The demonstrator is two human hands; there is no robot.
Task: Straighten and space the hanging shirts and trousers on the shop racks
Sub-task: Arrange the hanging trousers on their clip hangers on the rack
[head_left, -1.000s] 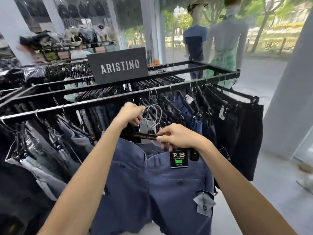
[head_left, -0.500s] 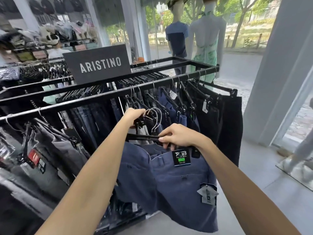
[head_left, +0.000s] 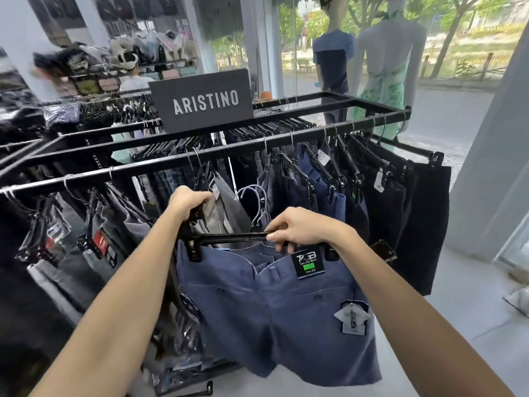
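One blue shorts hanger (head_left: 229,239) pinched by right hand (head_left: 303,227); left hand (head_left: 187,200) grips grey garment (head_left: 229,209).

A clothing shop: tagged trousers (head_left: 286,325) on racks (head_left: 171,164), brand sign (head_left: 204,100), window mannequins (head_left: 383,67).

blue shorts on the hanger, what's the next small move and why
Probably hook the hanger over the front rail: its wire hook hangs free below it, the right hand grips its bar, and the left hand grips the grey trousers' hanger.
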